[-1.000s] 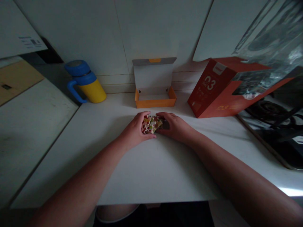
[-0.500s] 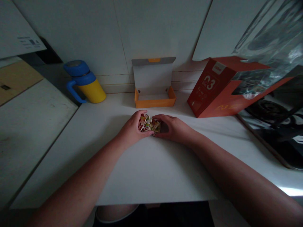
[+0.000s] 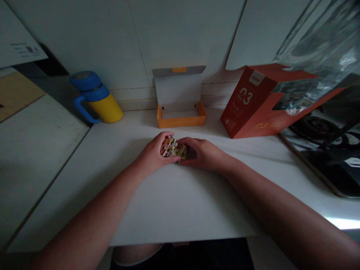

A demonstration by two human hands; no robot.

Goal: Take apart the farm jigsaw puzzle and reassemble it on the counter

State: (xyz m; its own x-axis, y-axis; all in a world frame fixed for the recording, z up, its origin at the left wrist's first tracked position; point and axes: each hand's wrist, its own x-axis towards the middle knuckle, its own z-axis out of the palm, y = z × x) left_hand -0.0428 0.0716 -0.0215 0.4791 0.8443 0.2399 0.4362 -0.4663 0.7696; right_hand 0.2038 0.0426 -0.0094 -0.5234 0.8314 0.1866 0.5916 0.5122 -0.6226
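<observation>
A small heap of colourful jigsaw pieces (image 3: 173,149) lies on the white tabletop (image 3: 180,202), cupped between both hands. My left hand (image 3: 153,155) curls round the heap from the left, fingers and thumb pressed against the pieces. My right hand (image 3: 203,153) closes on it from the right, fingers bent over the far side. Both wrists rest on the table. Just behind the heap stands an open orange cardboard box (image 3: 181,116) with its grey lid (image 3: 179,87) raised against the wall.
A yellow mug with a blue lid and handle (image 3: 95,99) stands at the back left. A large red-orange carton (image 3: 267,101) lies at the back right, under crinkled clear plastic (image 3: 317,48). A dark stove top (image 3: 326,150) borders the table's right side.
Both hands have pressed closer together, gathering the pieces into a tighter, smaller heap. The view has shifted slightly, so everything sits a little further left.
</observation>
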